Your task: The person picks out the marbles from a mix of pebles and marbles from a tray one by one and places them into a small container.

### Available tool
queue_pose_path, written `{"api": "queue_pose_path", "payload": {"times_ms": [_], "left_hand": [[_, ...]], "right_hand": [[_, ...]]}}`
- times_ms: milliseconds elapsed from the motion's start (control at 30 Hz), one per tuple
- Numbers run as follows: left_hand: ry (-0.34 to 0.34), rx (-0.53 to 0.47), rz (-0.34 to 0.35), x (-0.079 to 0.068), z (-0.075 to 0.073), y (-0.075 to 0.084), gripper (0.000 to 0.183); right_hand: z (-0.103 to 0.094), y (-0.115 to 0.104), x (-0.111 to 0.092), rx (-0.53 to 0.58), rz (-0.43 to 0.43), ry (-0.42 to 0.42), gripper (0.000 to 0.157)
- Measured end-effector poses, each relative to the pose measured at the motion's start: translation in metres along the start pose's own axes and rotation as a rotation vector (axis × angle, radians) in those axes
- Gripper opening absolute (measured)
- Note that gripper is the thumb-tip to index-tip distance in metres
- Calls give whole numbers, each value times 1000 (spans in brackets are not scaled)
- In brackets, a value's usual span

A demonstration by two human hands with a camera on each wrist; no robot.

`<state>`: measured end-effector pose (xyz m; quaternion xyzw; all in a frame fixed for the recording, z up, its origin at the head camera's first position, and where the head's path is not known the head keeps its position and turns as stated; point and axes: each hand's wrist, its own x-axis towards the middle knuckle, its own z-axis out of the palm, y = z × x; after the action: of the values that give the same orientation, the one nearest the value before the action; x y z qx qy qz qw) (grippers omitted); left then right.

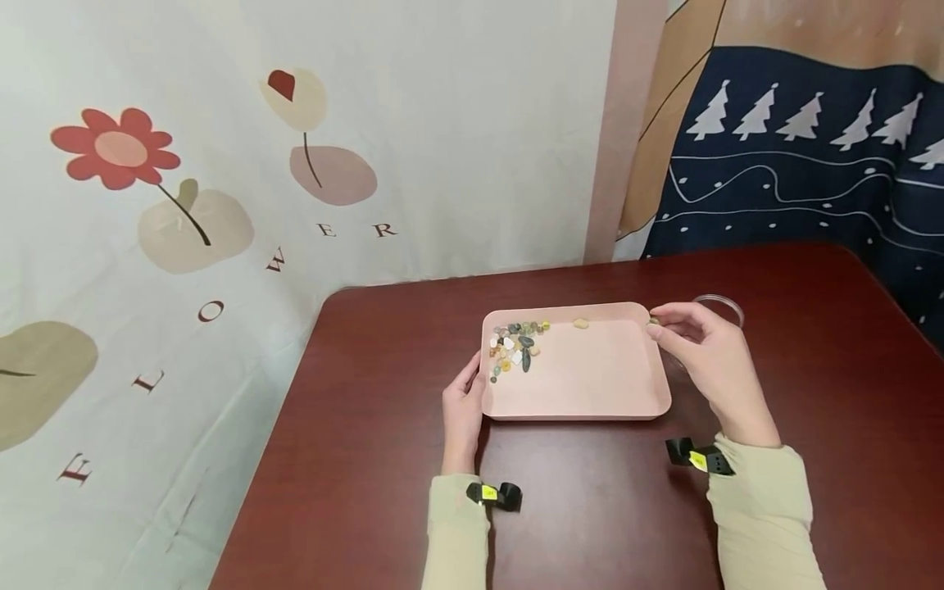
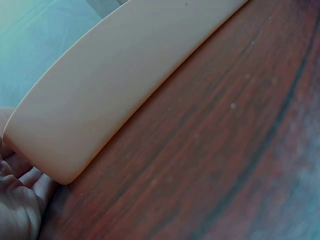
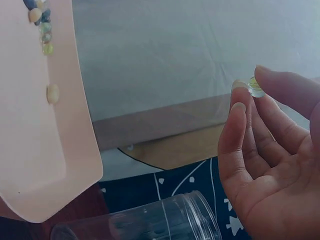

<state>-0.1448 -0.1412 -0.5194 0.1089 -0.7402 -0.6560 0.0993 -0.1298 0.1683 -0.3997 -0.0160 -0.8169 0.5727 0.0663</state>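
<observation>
Right hand [image 1: 708,352] pinches a glass marble [image 3: 256,88], clear jar [image 3: 165,222] just beyond its fingers [image 3: 233,145]! Left hand [image 1: 463,414] touches the tray [image 1: 590,373], curl unclear. Carry step, seemingly; next calls for steadiness.

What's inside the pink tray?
The pink tray holds small colourful stones bunched towards its left end, and one pale stone alone near the far side. Whatever lies beneath the bunched stones is covered.

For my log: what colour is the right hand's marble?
Clear with yellow-green inside; the marble shows best in the right wrist view.
</observation>
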Motion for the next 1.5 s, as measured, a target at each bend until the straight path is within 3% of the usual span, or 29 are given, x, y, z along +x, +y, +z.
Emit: {"api": "queue_pose_path", "payload": {"times_ms": [167,300,433,667,933,1100,1500], "left_hand": [[-6,4,11,-3,0,-1,33],[-20,1,-1,-2,0,-1,34],[-25,-13,-15,-2,-2,2,35],[-21,-8,3,-11,-1,22,36],[-22,-7,-23,-11,-1,24,36],[-23,-9,-26,-11,0,23,36],[-34,-30,-18,-11,1,21,37]], "right_hand": [[-3,3,-5,-46,20,34,37],[-6,3,-6,-101,-11,94,33],[-10,3,-4,-60,-31,152,34],[-20,4,-6,49,-21,234,35],[-32,10,-5,55,36,321,34],[-37,16,-2,72,20,394,31],[-45,30,2,64,60,450,30]]}}
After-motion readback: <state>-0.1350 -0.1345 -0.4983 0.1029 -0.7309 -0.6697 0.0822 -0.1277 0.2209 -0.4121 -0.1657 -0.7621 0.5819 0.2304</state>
